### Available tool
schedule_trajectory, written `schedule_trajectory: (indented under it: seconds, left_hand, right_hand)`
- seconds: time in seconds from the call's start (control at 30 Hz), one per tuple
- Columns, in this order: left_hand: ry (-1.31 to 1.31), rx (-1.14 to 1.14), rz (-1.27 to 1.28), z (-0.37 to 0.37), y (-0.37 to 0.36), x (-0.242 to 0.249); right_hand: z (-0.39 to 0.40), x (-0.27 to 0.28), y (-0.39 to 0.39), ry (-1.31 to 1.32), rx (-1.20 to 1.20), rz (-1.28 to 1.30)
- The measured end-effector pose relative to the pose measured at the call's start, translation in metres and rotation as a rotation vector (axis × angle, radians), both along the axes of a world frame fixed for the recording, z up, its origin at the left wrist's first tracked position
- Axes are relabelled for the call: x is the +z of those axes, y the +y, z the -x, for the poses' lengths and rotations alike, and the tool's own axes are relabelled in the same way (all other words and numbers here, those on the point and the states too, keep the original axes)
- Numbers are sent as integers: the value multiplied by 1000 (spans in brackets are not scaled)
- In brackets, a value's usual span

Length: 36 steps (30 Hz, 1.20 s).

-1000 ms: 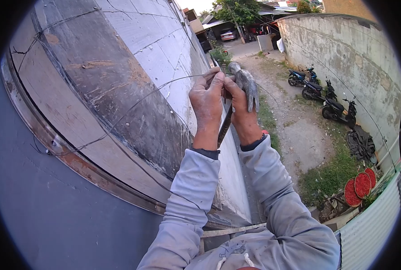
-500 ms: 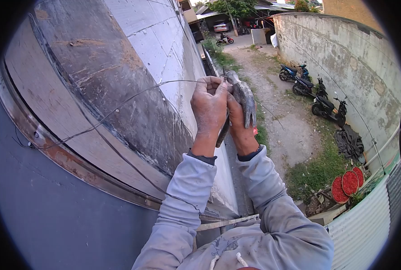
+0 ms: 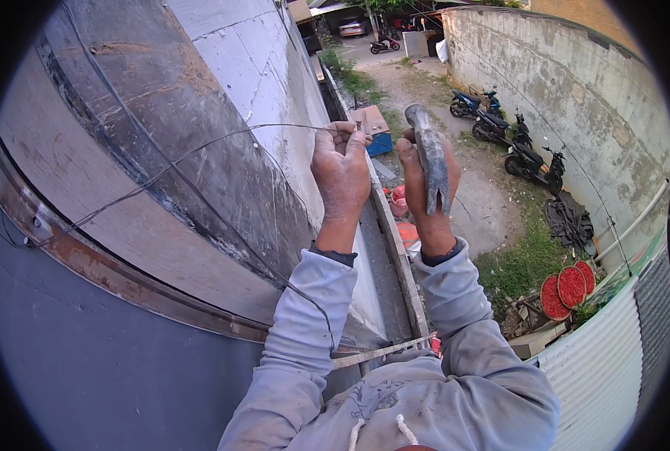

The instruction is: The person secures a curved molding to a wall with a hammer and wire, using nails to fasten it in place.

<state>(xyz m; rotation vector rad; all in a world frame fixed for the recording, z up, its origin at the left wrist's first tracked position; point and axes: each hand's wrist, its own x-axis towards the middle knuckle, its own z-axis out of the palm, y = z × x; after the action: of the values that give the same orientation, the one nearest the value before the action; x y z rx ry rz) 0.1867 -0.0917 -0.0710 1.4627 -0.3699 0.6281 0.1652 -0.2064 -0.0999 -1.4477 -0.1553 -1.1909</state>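
My left hand [image 3: 341, 174] pinches the end of a thin steel wire [image 3: 200, 150] that arcs leftward across the wooden boards [image 3: 124, 180] to a nail near the rusty metal edge strip [image 3: 87, 263]. My right hand [image 3: 424, 188] grips a claw hammer [image 3: 430, 154], head up, a little to the right of the left hand. The two hands are apart. Both arms wear grey sleeves.
A grey painted surface [image 3: 87, 361] lies below the metal strip. Far below run a gutter, a dirt lane [image 3: 493, 203] with parked motorbikes [image 3: 500, 135], a concrete wall [image 3: 576, 90], round red trays [image 3: 564, 289] and corrugated roofing [image 3: 613, 376].
My right hand with the hammer has moved away to the right from my left hand; before, the hands were pressed together around the wire end. The view has tilted down.
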Motion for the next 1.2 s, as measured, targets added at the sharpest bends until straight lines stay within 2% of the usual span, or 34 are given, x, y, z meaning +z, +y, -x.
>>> schedule_trajectory:
  seconds: [0.07,0.1,0.13,0.2,0.23,0.3,0.4,0.47,0.6,0.7,0.83,0.9,0.93,1.0,1.03,1.07,1.13,1.2]
  left_hand:
    - [22,-38,12,7,-2,2]
    - [43,-66,28,10,-4,3]
    - [43,-71,30,10,-5,1]
    - [43,-31,-15,7,-4,-1]
    - [32,-29,-11,7,-3,0]
    - [75,115,-169,12,2,-2]
    - [115,144,-151,16,8,-3]
    - [131,198,-205,12,11,-9]
    - [101,391,-413,22,15,-8]
    - [127,362,-429,23,19,-9]
    - [152,302,-549,37,23,-2]
    - [186,57,-501,44,24,-2]
    - [187,54,-502,46,25,-5]
    - [94,-115,-390,46,26,-14]
    - [89,-118,-387,46,24,-19]
    - [74,-105,-336,46,21,-25]
    - [51,-91,-279,45,13,-30]
    - [97,55,-201,44,6,-35]
  right_hand:
    - [-8,2,-11,-143,-275,411]
    - [-5,3,-15,36,-121,493]
    - [-3,3,-16,37,-126,495]
    - [1,6,-15,150,245,441]
    - [3,6,-15,144,206,475]
    - [-1,12,-21,158,187,540]
    - [4,25,-26,115,157,639]
    - [9,31,-26,129,59,807]
    - [25,36,-19,62,93,747]
    - [37,45,-16,142,221,695]
    - [25,75,-26,7,305,864]
    - [12,93,-34,17,398,968]
    - [3,96,-38,19,396,967]
    - [-17,91,-46,154,548,915]
    - [-24,82,-47,164,632,792]
    - [-27,73,-49,160,626,797]
    - [-22,51,-49,518,891,341]
    - [-25,13,-46,585,896,163]
